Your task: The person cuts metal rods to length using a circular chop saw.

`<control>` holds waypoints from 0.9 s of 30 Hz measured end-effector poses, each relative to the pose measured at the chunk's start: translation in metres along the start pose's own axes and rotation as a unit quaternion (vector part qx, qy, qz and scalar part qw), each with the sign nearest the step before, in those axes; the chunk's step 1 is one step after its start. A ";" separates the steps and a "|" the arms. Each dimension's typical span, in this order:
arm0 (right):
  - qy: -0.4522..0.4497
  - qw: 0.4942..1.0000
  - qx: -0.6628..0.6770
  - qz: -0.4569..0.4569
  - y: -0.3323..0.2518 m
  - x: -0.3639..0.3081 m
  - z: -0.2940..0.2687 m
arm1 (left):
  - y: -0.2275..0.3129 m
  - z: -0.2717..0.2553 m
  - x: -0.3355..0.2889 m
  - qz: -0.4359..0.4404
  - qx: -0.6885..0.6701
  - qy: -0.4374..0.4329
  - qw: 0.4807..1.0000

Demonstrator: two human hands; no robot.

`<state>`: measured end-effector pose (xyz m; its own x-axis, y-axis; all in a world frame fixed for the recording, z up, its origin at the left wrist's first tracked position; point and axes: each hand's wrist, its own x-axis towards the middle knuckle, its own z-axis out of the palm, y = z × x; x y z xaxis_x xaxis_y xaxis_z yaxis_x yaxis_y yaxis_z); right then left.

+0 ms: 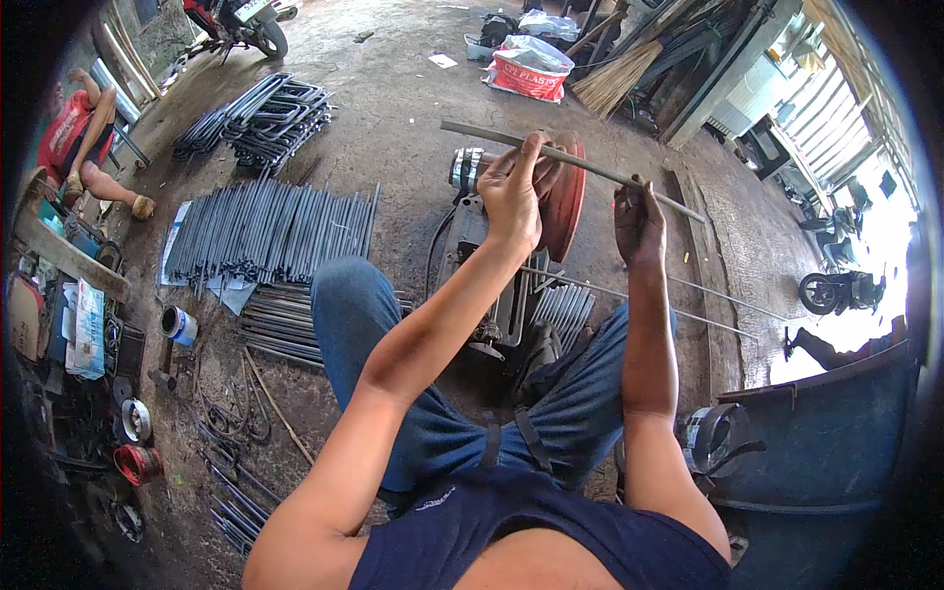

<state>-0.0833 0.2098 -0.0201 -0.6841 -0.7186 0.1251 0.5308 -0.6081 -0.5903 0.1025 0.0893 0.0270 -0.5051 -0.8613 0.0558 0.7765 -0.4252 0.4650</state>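
Note:
A grey metal rod (600, 174) slants across the upper middle, its left end higher than its right. My left hand (513, 195) pinches it near the middle, fingers closed round it. My right hand (639, 218) grips it further right with darkened fingers. Just behind and below the rod stands a floor machine with a red round guard (567, 211) and a metallic motor housing (466, 169); my left hand covers part of it. Between my knees, short cut rods (563, 307) lie beside the machine's base. Longer thin rods (713, 321) extend to the right from there.
On the left lie a wide row of straight rods (275, 234), a pile of bent rods (265, 116) and a lower stack (280, 323). A blue-white can (180, 324) stands nearby. A seated person (79, 147) is far left. A blue metal panel (816, 442) rises at right.

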 end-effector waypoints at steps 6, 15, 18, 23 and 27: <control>-0.053 0.998 -0.014 -0.018 0.001 -0.010 0.025 | 0.011 -0.005 0.008 0.011 -0.017 0.003 1.000; -0.064 0.983 -0.172 -0.009 0.015 -0.015 0.039 | 0.024 -0.051 0.050 -0.028 -0.027 0.062 0.997; -0.072 0.979 -0.189 -0.034 0.024 -0.018 0.047 | 0.027 -0.069 0.062 -0.013 -0.012 0.075 0.997; -0.067 0.967 -0.238 -0.062 0.037 -0.027 0.066 | 0.033 -0.087 0.078 -0.043 -0.069 0.110 0.991; -0.093 0.969 -0.210 -0.095 0.047 -0.027 0.076 | 0.034 -0.103 0.087 -0.033 -0.039 0.118 0.992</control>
<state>-0.0020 0.1754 0.0096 -0.6264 -0.6789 0.3829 0.1265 -0.5733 -0.8095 0.1237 -0.0286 -0.0431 -0.4617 -0.8676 -0.1849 0.7759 -0.4960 0.3898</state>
